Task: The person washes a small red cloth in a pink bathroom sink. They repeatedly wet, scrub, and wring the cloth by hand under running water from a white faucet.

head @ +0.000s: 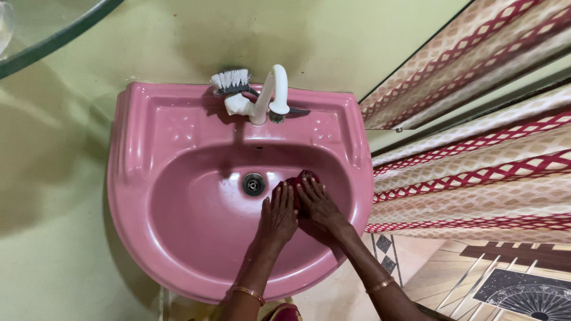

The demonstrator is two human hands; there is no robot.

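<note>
Both hands — left hand [278, 215] and right hand [318, 202] — press flat, fingers spread, on a dark red cloth [303, 178] in the pink basin [196, 238] — likely soft, light, easily bunched.

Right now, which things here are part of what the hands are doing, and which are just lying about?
In use:
- red cloth, pressed under right hand
- left hand beside it
- pink sink, with its drain

Lying about:
- white brush on the rim
- white tap
- patterned curtain
</note>
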